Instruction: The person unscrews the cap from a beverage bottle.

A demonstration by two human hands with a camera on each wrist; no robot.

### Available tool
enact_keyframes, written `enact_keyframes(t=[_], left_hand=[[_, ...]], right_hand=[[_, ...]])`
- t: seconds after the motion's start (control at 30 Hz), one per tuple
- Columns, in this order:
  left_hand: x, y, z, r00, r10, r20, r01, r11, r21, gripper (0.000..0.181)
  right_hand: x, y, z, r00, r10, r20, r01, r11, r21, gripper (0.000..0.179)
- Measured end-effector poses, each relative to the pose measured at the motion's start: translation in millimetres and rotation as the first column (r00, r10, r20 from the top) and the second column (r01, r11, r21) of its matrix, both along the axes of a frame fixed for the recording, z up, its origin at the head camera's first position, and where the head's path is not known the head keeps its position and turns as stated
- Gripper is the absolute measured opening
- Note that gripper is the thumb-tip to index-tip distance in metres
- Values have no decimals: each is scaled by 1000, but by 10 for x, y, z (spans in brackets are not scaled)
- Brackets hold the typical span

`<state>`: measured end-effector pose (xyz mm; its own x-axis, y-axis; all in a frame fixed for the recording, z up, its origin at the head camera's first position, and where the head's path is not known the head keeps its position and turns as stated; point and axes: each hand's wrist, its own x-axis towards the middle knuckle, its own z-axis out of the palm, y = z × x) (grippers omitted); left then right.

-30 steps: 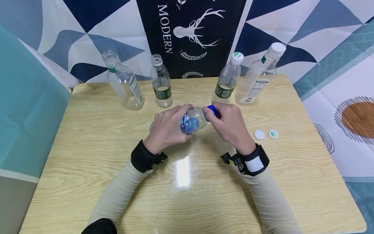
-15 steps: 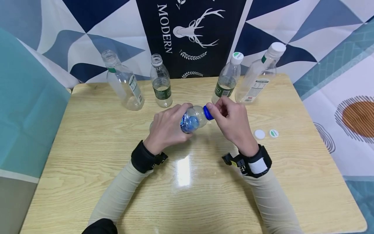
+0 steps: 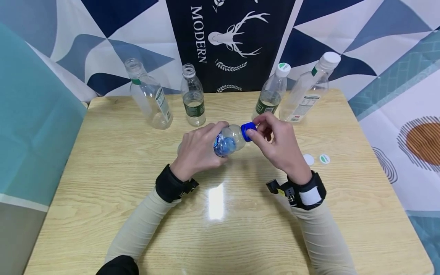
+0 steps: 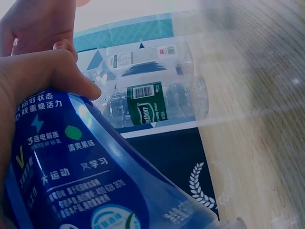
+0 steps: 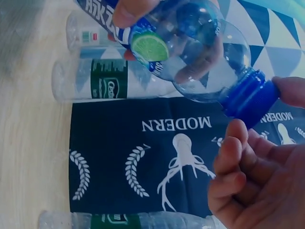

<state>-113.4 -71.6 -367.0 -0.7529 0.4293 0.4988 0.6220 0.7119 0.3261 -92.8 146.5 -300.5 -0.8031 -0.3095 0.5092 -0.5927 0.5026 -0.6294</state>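
A clear plastic bottle [image 3: 232, 136] with a blue label [image 4: 71, 157] lies tilted sideways above the table, its neck toward the right. My left hand [image 3: 199, 147] grips it round the labelled body and hides much of that part. On the neck sits a blue screw cap [image 5: 252, 99]. My right hand [image 3: 280, 141] pinches this cap between thumb and fingertips, while the other fingers curl loosely below it in the right wrist view. A lime picture shows on the label in that view.
Two uncapped clear bottles, a large one [image 3: 151, 99] and a small one [image 3: 193, 95], stand at the back left. Behind my right hand stand a small capped bottle [image 3: 271, 91] and a large capped one [image 3: 307, 89]. Two loose caps, one plain white [image 3: 308, 159] and one green-and-white [image 3: 324, 159], lie at the right.
My right hand has shifted slightly right and its grasp has loosened from covering the blue cap to a fingertip pinch. The bottle and left hand have barely moved; the head view has shifted slightly.
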Motion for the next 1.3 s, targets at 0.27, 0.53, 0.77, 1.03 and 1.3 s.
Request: enact_keyframes(t=[0.27, 0.53, 0.77, 1.03, 1.3], left_hand=[[20, -5, 10, 1000, 8, 10, -8, 1000, 1, 80], [35, -10, 25, 1000, 25, 2, -25, 1000, -14, 78], [29, -22, 24, 1000, 29, -5, -30, 999, -15, 77], [33, -14, 28, 999, 31, -31, -31, 999, -30, 77], [22, -32, 47, 998, 36, -53, -38, 999, -30, 78]], right_hand=[[81, -96, 83, 988, -151, 34, 152, 987, -44, 33], [82, -116, 95, 992, -116, 57, 116, 993, -7, 19], [98, -59, 134, 999, 24, 35, -23, 999, -28, 21], [95, -109, 97, 997, -56, 55, 59, 997, -58, 19], [84, -102, 118, 982, -105, 156, 105, 994, 10, 20]])
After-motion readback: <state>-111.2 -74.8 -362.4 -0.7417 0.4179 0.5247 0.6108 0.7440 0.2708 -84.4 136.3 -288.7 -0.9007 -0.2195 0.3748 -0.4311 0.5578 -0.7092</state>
